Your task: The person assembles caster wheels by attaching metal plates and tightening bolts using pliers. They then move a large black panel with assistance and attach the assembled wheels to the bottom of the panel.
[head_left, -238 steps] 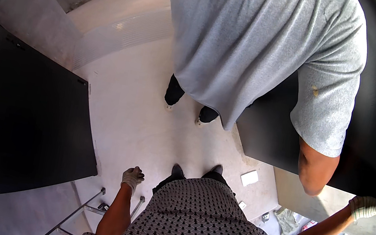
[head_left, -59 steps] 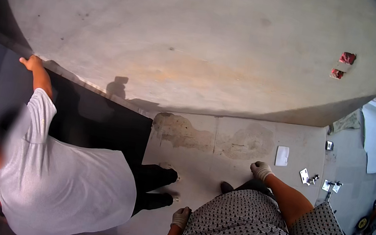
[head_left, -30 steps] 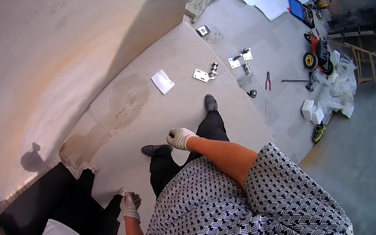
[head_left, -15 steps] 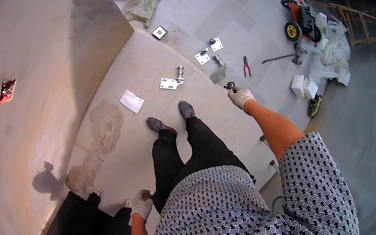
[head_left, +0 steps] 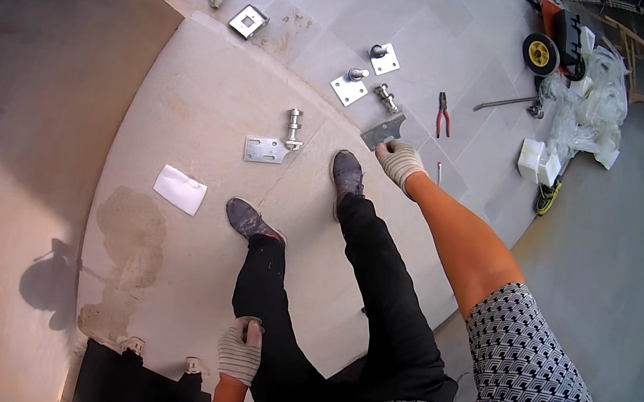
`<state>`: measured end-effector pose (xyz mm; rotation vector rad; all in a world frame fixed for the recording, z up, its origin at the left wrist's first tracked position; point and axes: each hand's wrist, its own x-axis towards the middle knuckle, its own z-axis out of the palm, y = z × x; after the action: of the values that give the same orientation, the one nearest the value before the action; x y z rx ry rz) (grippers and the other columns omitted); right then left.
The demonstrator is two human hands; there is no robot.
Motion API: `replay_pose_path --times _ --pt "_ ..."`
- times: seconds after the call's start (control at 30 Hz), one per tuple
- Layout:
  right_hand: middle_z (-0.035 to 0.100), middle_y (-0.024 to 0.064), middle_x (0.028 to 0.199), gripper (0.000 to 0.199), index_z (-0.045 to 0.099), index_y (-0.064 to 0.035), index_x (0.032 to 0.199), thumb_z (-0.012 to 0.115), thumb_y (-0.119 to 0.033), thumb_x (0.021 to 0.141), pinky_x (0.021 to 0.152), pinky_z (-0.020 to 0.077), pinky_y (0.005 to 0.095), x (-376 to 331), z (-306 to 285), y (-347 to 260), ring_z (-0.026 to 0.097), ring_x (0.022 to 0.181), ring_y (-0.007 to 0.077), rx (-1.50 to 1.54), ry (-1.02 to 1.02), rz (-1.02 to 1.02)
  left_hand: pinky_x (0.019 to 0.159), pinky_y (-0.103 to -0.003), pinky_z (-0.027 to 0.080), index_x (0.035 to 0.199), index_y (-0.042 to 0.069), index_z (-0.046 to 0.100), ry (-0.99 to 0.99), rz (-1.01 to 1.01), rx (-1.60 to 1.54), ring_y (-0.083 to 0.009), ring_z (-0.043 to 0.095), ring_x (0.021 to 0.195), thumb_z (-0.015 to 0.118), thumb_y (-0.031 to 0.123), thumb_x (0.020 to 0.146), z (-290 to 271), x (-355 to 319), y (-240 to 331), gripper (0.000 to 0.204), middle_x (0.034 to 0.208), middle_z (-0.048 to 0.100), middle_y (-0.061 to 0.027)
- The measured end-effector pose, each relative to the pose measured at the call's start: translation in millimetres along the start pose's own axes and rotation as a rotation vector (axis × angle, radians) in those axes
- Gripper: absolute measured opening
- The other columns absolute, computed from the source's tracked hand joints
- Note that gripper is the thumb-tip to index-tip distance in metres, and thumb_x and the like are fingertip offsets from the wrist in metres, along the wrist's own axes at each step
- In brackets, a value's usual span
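My right hand (head_left: pixel 400 165), in a striped knit glove with bare fingertips, reaches down to the floor. Its fingers are curled at the lower edge of a grey metal hinge plate (head_left: pixel 383 132); what lies between them is hidden. A threaded bolt (head_left: pixel 387 99) with nuts lies at the plate's far end. My left hand (head_left: pixel 240 351), gloved the same way, is closed beside my left leg, and nothing shows in it. Left of my right foot is another slotted hinge plate (head_left: pixel 264 150) with a bolt (head_left: pixel 293 128) at its corner. A pencil-like stick (head_left: pixel 439 172) lies right of my right hand.
Two square plates with pins (head_left: pixel 348 90) (head_left: pixel 384 59), a boxy metal bracket (head_left: pixel 248 21) and red-handled pliers (head_left: pixel 444 116) lie ahead. A white packet (head_left: pixel 180 190) is near my left foot. Right are white blocks (head_left: pixel 531 160), plastic wrap (head_left: pixel 595 119) and a wheeled machine (head_left: pixel 555 40). A wall (head_left: pixel 37 68) rises left.
My right hand has come down and closer to the hinge plate; the small black item seen at its fingertips no longer shows. My legs are farther apart. The left hand stays by my leg.
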<state>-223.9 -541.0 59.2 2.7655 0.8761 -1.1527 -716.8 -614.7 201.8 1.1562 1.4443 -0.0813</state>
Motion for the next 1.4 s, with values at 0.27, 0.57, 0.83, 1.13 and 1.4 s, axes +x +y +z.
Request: replay_pose_path --times 0.27,0.57,0.83,1.13,1.4 --pt "0.069 0.0222 0.120 0.062 0.066 -0.0021 0.123 0.055 -0.055 0.091 0.097 0.0517 0.0444 220.9 5.3 -12.8 0.067 0.114 0.0363 -0.130 0.144 0.106 0.057 -0.028 0.050 0.100 0.002 0.067 0.350 0.076 0.141 -0.0147 0.063 0.064 0.063 0.012 0.095 57.9 43.3 12.8 0.012 0.080 0.066 -0.0077" --pt "0.070 0.0211 0.102 0.074 0.063 0.0038 0.121 0.048 -0.063 0.094 0.083 0.0555 0.0420 276.4 42.1 -45.9 0.071 0.088 0.0297 -0.321 0.080 0.074 0.072 -0.033 0.054 0.104 0.001 0.069 0.280 0.119 0.224 -0.0233 0.066 0.077 0.060 0.007 0.095 25.1 72.4 1.3 0.014 0.090 0.069 -0.0122" --pt "0.072 0.0206 0.100 0.059 0.069 -0.0017 0.116 0.053 -0.055 0.096 0.084 0.0546 0.0438 228.6 54.8 -50.3 0.071 0.092 0.0321 -0.446 0.195 -0.111 0.072 -0.033 0.055 0.105 0.003 0.069 0.240 0.130 0.186 -0.0252 0.067 0.078 0.061 0.007 0.095 9.6 89.9 -41.1 0.013 0.092 0.069 -0.0129" --pt "0.069 0.0151 0.079 0.032 0.067 -0.0077 0.090 0.061 -0.039 0.096 0.068 0.0539 0.0437 60.1 32.3 -97.9 0.066 0.072 0.0360 -0.770 0.303 -0.637 0.059 -0.027 0.049 0.103 0.003 0.066 0.352 0.144 0.019 -0.0137 0.063 0.069 0.063 0.009 0.093 69.9 77.2 -138.4 0.012 0.089 0.067 -0.0091" --pt "0.067 0.0150 0.077 0.026 0.067 -0.0049 0.086 0.065 -0.030 0.092 0.071 0.0550 0.0435 -123.0 49.9 -102.7 0.068 0.078 0.0349 -0.961 0.282 -1.077 0.066 -0.026 0.050 0.107 0.002 0.069 0.453 0.164 -0.321 -0.0101 0.060 0.072 0.065 0.020 0.097 135.2 83.4 -168.1 0.021 0.084 0.067 -0.0040"
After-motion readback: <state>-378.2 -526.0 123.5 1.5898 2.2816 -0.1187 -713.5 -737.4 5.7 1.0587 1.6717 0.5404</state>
